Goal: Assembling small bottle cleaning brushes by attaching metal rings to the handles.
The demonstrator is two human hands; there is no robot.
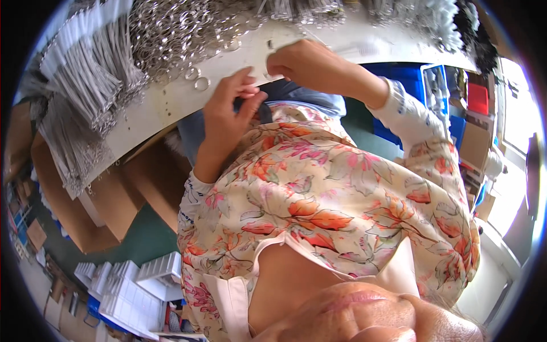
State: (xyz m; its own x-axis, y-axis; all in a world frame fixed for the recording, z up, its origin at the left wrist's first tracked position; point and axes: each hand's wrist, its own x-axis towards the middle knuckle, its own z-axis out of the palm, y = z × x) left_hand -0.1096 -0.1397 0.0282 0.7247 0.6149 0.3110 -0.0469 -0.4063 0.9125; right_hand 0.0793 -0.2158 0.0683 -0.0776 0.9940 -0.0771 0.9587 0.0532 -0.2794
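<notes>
My left hand (227, 111) is over the near edge of the white table, its thumb and fingertips drawn together in a loose pinch. Whatever lies between those fingertips is too small to make out. Slightly higher and to the right, my right hand (310, 65) is closed, with the curled fingers pointing toward the left one. A thin metal ring (266, 75) shows partly at its fingertips. Two loose split rings (201, 84) lie on the table just left of my left hand. Beyond them spreads a big heap of silvery split rings (176, 34).
Bundles of grey wire-like strands with metal ends (91, 68) cover the table's left end. More metal pieces (302, 11) and white and black bunches (439, 25) line the far side. Open cardboard boxes (114, 199) stand below left, blue bins (393, 85) at right.
</notes>
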